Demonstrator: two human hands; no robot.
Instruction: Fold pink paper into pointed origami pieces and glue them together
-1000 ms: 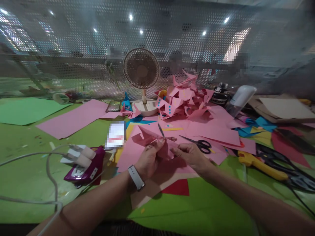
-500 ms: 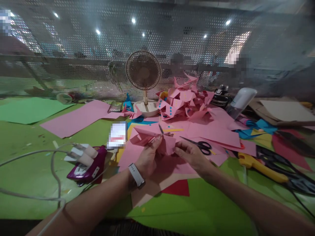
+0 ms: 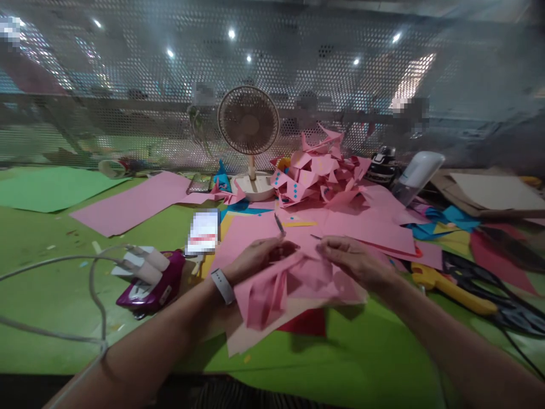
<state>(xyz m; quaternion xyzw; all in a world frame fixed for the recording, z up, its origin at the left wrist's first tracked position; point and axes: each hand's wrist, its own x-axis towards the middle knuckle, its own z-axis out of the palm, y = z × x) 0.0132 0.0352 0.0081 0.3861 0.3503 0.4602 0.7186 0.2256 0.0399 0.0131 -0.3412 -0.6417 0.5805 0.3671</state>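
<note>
A folded pink paper piece [image 3: 264,298] hangs between my hands, its folded end turned toward me and slightly blurred. My left hand [image 3: 258,257], with a pale watch strap at the wrist, curls its fingers around the paper's far edge. On the other side, my right hand [image 3: 355,258] pinches the paper between thumb and fingers. Just beyond the left fingertips shows a thin dark pointed tool [image 3: 279,222], its lower end hidden. Only the tip of the scissors [image 3: 315,236] shows, the remainder behind my right hand. Flat pink sheets [image 3: 238,241] lie underneath.
A pile of folded pink paper pieces [image 3: 323,170] stands beside a small fan [image 3: 249,120]. To the left are a phone [image 3: 203,232] and a purple power block [image 3: 155,284] with plugs and cables. Large yellow-handled shears [image 3: 455,291] lie at right, near a white-capped bottle [image 3: 421,170].
The paper has been turned, its folded end swinging from the far side toward me. My left hand has shifted slightly left, and my right hand right and up, now covering the scissors' handles.
</note>
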